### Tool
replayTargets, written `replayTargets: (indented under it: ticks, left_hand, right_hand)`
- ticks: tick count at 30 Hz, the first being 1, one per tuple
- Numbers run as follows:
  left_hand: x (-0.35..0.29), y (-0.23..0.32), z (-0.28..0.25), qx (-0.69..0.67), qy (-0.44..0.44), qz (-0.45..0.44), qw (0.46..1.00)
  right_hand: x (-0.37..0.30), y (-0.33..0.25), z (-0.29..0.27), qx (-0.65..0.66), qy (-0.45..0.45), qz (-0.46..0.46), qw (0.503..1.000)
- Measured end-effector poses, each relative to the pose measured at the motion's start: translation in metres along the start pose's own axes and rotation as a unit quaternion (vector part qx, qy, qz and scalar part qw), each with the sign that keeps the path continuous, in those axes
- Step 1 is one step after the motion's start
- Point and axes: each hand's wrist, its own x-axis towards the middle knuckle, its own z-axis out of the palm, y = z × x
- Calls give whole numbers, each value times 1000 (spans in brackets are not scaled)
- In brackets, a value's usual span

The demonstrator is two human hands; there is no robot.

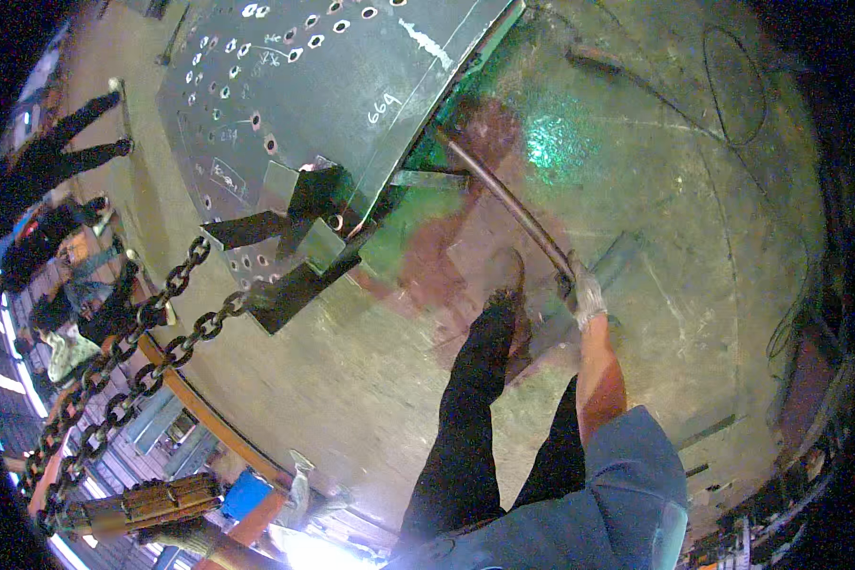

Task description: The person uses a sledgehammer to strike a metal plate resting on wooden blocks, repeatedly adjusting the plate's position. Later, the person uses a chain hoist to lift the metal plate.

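My right hand point(587, 295), in a pale glove, is closed around the near end of a long metal bar point(515, 202). The bar slants up and left, its far end at the edge of a large dark steel plate point(351, 71) with rows of holes and chalk marks. Low at the left, my gloved left hand point(190, 538) is closed at a long brownish banded thing point(147, 502), whose kind I cannot make out; its fingers are partly hidden. Two heavy chains point(168, 350) run from the lower left to the dark brackets point(304, 252) at the plate's near corner.
My legs point(461, 427) stand on the concrete floor point(342, 380) below the plate. A thin cable point(731, 190) winds over the floor at the right. Other people point(62, 142) are at the far left. An orange beam point(214, 418) curves past the lower left, near a blue object point(245, 495).
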Motion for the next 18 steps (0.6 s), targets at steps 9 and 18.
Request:
replayTargets:
  ticks: [9,18]
  left_hand:
    - [26,-27,-36,-11,30,-6,999]
    - [24,-24,-87,-75,-55,-37,995]
  right_hand:
    - [105,-84,148,-76,4,-129,989]
    - [150,-95,142,-175,78,-282,940]
